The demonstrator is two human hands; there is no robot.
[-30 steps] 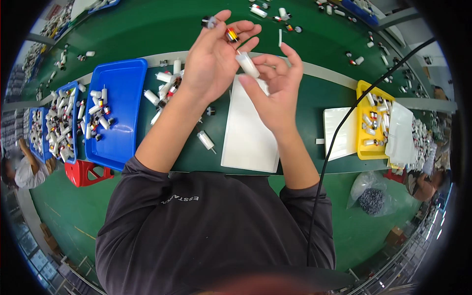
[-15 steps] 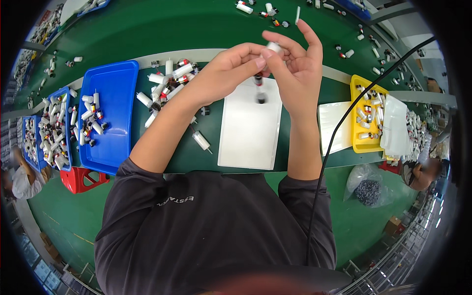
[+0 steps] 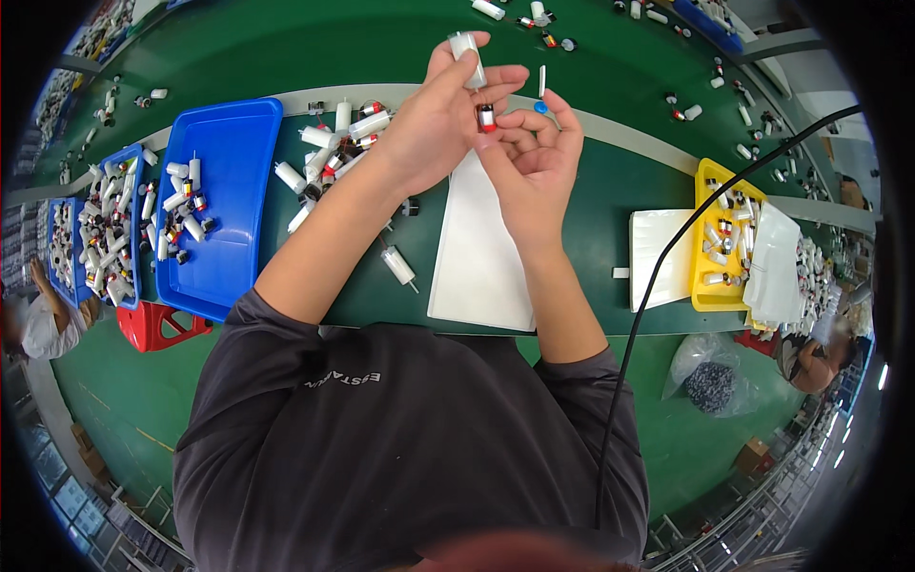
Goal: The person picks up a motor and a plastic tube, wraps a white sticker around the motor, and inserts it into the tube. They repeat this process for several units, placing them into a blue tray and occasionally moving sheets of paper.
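Note:
A white cylinder [image 3: 467,59] is pinched between the thumb and fingers of my left hand [image 3: 419,129], above the table's far edge. Just below it, my right hand [image 3: 532,172] grips a small black-and-red cylindrical part [image 3: 487,118] by its red end. The two pieces are apart. A thin white stick [image 3: 542,81] and a small blue disc [image 3: 541,108] show by the right fingertips; whether that hand holds them I cannot tell. Beneath the hands lies a white rectangular sheet [image 3: 481,262]. A white cylinder with a thin tip [image 3: 398,266] lies left of it.
A heap of white cylinders [image 3: 319,162] lies left, partly behind my left forearm. Beyond it stands a blue tray [image 3: 229,248] with several such parts. At right are a white tray [image 3: 658,257], a yellow tray [image 3: 710,300] and a hanging black cable [image 3: 658,257]. Co-workers sit at both sides.
My hands have parted slightly: the left has risen with the white cylinder, and the right has moved left and down. The black-and-red part is now upright in the right fingers. The view has shifted slightly.

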